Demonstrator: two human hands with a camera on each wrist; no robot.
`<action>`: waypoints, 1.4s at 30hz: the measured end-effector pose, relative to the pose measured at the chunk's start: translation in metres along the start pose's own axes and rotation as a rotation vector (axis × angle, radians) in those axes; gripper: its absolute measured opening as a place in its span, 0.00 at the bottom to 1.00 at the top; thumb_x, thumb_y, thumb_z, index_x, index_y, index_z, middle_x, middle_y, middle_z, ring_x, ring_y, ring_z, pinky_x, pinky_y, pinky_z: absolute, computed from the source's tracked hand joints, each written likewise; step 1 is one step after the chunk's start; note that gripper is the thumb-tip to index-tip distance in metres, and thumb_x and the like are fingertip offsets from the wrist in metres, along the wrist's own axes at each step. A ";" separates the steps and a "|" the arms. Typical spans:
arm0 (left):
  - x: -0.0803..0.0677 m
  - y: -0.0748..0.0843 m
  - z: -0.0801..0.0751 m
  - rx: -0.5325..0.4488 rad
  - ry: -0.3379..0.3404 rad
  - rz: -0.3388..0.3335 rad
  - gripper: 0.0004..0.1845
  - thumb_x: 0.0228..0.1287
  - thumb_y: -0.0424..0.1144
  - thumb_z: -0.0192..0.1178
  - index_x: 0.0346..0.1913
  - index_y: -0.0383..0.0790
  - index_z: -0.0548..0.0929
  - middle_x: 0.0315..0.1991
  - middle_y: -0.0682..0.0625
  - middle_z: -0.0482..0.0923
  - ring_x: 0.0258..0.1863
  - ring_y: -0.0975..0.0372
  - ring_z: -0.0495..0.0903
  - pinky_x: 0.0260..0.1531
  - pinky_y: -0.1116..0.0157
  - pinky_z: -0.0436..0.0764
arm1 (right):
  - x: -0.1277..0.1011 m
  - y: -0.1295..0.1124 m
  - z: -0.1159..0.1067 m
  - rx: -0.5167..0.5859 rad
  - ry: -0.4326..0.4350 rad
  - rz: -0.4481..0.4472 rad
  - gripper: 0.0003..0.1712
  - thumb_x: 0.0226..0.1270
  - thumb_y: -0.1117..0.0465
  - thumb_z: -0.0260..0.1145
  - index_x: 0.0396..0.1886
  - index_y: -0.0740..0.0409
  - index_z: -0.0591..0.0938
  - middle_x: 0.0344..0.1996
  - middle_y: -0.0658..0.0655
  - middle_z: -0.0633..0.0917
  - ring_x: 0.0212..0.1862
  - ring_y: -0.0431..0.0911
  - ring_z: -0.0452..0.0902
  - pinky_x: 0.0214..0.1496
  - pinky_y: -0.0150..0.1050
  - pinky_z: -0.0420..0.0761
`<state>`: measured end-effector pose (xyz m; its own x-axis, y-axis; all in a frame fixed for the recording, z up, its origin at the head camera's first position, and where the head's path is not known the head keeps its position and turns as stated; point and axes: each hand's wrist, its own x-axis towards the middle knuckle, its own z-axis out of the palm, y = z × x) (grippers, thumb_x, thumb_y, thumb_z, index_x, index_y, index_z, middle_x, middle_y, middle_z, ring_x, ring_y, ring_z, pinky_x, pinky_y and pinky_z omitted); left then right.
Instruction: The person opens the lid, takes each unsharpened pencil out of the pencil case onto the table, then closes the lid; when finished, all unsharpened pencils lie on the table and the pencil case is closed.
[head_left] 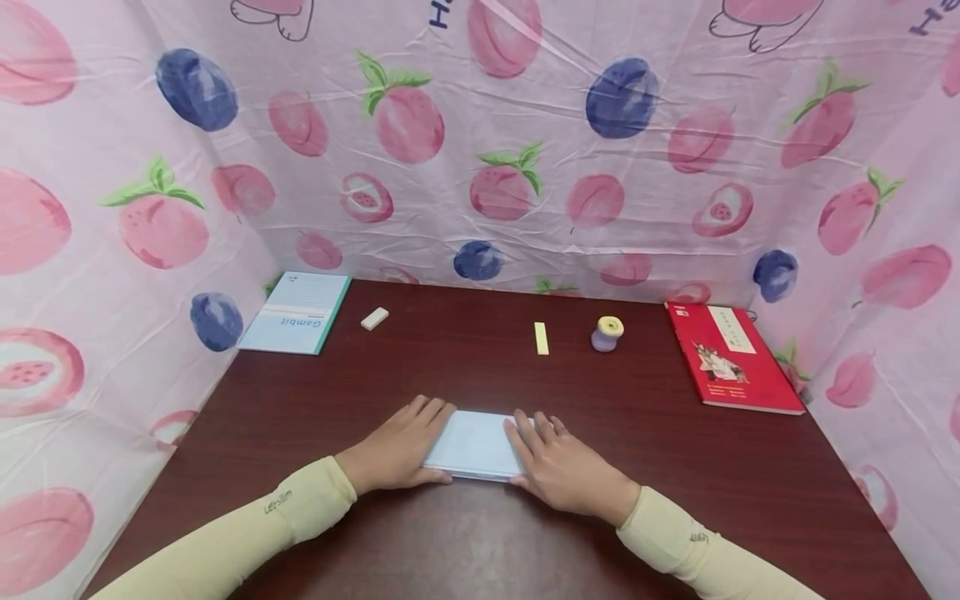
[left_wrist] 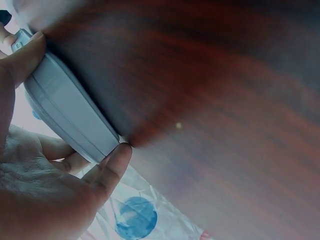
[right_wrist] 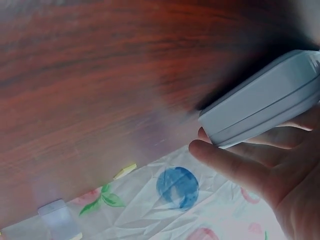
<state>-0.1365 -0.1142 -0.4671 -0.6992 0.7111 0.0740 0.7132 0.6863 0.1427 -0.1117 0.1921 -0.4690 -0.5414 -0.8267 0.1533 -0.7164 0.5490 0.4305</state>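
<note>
Cream sleeves (head_left: 311, 500) lie nearest in the head view; the left hand (head_left: 399, 444) and right hand (head_left: 562, 471) grip opposite ends of the pale-blue box (head_left: 476, 446), its long axis running hand to hand; tabletop (head_left: 450, 358) extends beyond the fingers. Left wrist: digits pinch the box's end. Right wrist: fingertips at one corner.

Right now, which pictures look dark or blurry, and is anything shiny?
Head view: mostly clear and bright, soft shine on the near table; left wrist: table blurry, dark shadow beside the pale box; right wrist: dark shadow along the box too, table a bit soft.
</note>
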 end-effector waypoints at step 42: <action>-0.004 -0.014 -0.006 -0.530 0.051 -0.223 0.62 0.53 0.54 0.84 0.83 0.33 0.58 0.72 0.38 0.72 0.71 0.50 0.72 0.71 0.47 0.76 | 0.007 0.032 -0.015 0.341 0.107 0.112 0.22 0.77 0.46 0.67 0.58 0.56 0.87 0.47 0.54 0.93 0.46 0.43 0.92 0.47 0.42 0.91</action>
<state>-0.1439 -0.1275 -0.4634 -0.8407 0.5406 0.0308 0.4344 0.6393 0.6345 -0.1316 0.2019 -0.4411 -0.5881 -0.7577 0.2828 -0.7708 0.6310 0.0878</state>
